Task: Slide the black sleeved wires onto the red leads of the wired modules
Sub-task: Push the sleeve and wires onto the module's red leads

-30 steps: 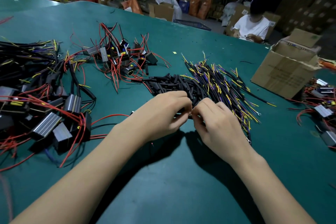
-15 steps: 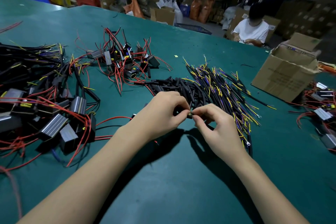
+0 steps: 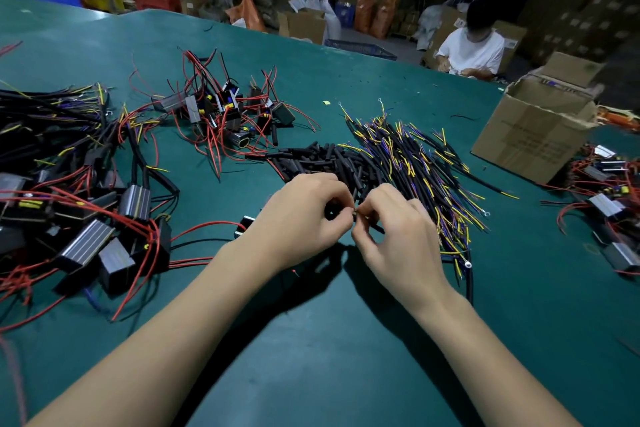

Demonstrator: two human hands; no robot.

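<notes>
My left hand (image 3: 304, 218) and my right hand (image 3: 398, 232) meet fingertip to fingertip over the green table (image 3: 329, 340). The left fingers curl round a black sleeve. The right thumb and forefinger pinch a thin wire end right at it, with a black sleeved wire (image 3: 375, 227) running off under the right hand. One module (image 3: 244, 224) with red leads (image 3: 201, 229) lies just left of my left wrist. Behind my hands lies a pile of black sleeved wires (image 3: 408, 163) with yellow and purple ends.
A heap of grey modules with red leads (image 3: 86, 215) fills the left side. A smaller tangle (image 3: 225, 118) lies at the back. An open cardboard box (image 3: 533, 128) stands at right, more modules (image 3: 609, 198) beyond it. A person in white (image 3: 474, 45) sits at the far edge.
My hands stay joined at the same spot by the pile. The right hand's fingers have shifted from a broader grasp to a tight pinch at the wire end. The view has tilted slightly.
</notes>
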